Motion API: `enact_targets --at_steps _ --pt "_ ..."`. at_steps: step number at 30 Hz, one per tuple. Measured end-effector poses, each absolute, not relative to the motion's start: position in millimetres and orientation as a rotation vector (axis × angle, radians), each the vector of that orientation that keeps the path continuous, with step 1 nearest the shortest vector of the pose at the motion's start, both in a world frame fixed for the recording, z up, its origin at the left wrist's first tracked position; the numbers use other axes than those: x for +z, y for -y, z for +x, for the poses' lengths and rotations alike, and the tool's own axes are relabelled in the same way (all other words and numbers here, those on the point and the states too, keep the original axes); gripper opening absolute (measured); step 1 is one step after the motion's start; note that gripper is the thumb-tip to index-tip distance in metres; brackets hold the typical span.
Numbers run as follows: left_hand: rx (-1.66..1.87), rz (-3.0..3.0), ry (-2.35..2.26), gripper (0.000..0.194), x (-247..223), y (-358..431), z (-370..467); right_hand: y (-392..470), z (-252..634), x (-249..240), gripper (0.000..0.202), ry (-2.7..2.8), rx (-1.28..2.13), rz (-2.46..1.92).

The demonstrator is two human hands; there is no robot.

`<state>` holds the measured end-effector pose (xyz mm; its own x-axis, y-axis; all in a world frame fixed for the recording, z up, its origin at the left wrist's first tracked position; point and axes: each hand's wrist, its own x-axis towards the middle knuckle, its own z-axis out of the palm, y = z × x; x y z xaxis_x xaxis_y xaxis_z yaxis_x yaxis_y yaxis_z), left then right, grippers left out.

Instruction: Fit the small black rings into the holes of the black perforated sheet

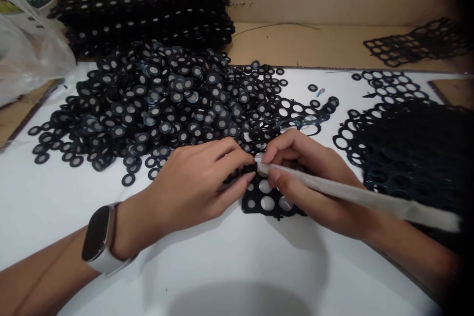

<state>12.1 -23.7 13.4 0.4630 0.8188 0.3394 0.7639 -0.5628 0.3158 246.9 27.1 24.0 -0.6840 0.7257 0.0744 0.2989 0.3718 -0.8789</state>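
Head view: near the middle of the white table (229,276), the left hand (192,190) has its fingertips pressed together on a black punched sheet (266,202), pinning it flat. The right hand (311,182) pinches a long pale stick (363,197) like a pen, its tip at the sheet's upper edge where both hands meet. Behind them lies a heap of loose black rings (155,103), with stacked sheets (148,10) at the far left corner and emptied webs (411,153) along the right edge. If the stick's tip slid off its mark, it could likely jab the left fingertips, which sit very close, or tear the thin web.
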Motion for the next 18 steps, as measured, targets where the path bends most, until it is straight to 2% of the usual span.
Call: enact_targets --at_steps 7,18 --pt "0.701 2.593 -1.414 0.018 13.7 25.4 11.9 -27.5 246.2 23.7 0.006 2.146 1.273 -0.908" --pt "0.688 2.585 -1.414 0.018 13.0 24.3 11.8 -26.9 246.7 24.2 0.007 2.16 1.265 -0.925"
